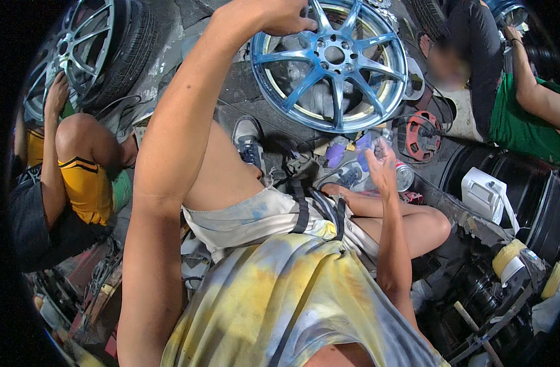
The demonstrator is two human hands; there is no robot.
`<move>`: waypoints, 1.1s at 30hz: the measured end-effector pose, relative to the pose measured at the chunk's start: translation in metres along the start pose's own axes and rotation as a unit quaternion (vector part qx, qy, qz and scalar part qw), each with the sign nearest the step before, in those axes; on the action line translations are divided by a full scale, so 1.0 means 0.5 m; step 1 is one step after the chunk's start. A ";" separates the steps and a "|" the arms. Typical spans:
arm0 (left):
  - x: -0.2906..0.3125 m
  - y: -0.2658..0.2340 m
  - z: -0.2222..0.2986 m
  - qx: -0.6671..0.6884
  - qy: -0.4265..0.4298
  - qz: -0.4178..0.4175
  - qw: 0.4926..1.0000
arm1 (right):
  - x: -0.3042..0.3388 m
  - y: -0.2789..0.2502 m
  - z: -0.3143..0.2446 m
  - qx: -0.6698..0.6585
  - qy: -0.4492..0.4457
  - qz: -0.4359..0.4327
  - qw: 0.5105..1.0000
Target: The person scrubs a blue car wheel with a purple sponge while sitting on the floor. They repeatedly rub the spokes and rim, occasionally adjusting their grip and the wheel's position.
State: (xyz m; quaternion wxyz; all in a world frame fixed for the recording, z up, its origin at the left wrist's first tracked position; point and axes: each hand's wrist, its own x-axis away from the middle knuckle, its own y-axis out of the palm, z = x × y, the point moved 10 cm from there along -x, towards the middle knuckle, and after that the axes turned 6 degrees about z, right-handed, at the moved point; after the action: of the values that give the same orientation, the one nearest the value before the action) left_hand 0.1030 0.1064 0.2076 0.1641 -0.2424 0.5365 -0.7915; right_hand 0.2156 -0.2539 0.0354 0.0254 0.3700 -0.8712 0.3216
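A blue alloy wheel (335,55) with several spokes leans in front of me, with paler worn patches along its spokes and lip. My left hand (287,17) reaches over its upper left rim, fingers bent against a spoke; the frame's top edge cuts off part of that hand. Lower right of the wheel, my right hand (382,160) is raised with its fingers curled together, apart from the rim. What it holds, if anything, is too small to make out. Beside it are a purple piece (335,153) and a can (404,176).
On the left, another person's hand (58,92) touches a grey alloy wheel (87,46) with a tyre. A person in green (530,122) sits at the right. A red slotted round part (422,136), a white container (483,194) and black drums (537,202) stand nearer.
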 end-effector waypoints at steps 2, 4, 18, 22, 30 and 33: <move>0.004 0.009 -0.026 -0.011 -0.018 0.004 1.000 | 0.013 0.036 -0.018 -0.050 0.009 -0.038 0.998; -0.002 0.021 -0.045 -0.015 -0.011 -0.009 1.000 | 0.019 0.059 -0.042 -0.069 -0.025 -0.049 0.996; -0.033 0.350 -0.331 0.160 -0.362 0.121 0.910 | 0.003 0.172 -0.229 0.283 -0.400 -0.103 0.866; 0.009 0.420 -0.321 0.259 -0.410 0.239 0.841 | -0.013 0.196 -0.198 0.282 -0.360 -0.139 0.878; 0.019 0.402 -0.302 0.270 -0.410 0.279 0.825 | -0.016 0.246 -0.249 0.179 -0.386 -0.202 0.882; 0.020 0.406 -0.300 0.282 -0.404 0.280 0.824 | -0.038 0.243 -0.216 0.308 -0.313 -0.212 0.873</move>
State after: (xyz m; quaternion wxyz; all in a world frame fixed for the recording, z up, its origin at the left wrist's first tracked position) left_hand 0.0109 0.1417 -0.0247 0.6418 -0.3227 0.2209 -0.6596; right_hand 0.1283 -0.1163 0.0498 -0.2958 0.6164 -0.5913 0.4277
